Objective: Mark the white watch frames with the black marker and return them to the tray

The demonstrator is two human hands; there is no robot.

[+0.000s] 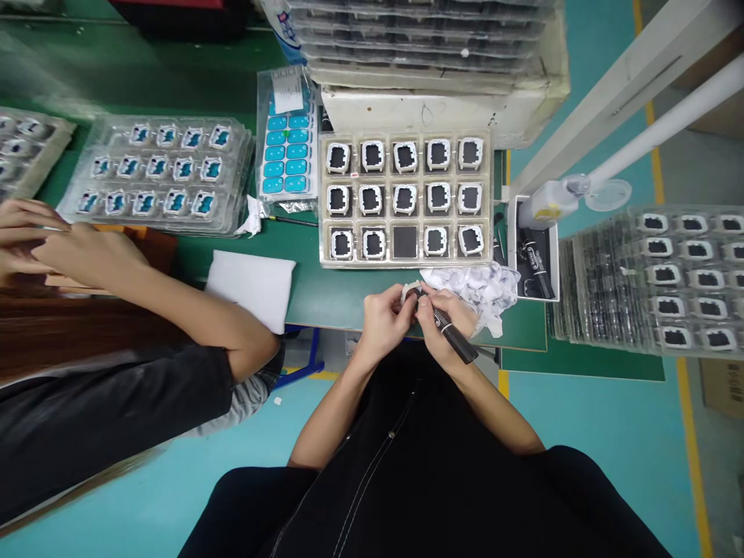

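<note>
L hand [384, 318] pinched one white frame [411, 289] near the front edge of the bench [325, 301]; R hand [437, 322] gripped a black marker [456, 335], tip end at the frame: this pc. apparently in progress. Tray [407, 264] beyond held 14 similar frames, one pocket w/o; done vs. left couldn't be told.

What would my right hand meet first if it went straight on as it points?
Most likely the white frame held in your left hand; any gap from your right hand is unclear.
</note>
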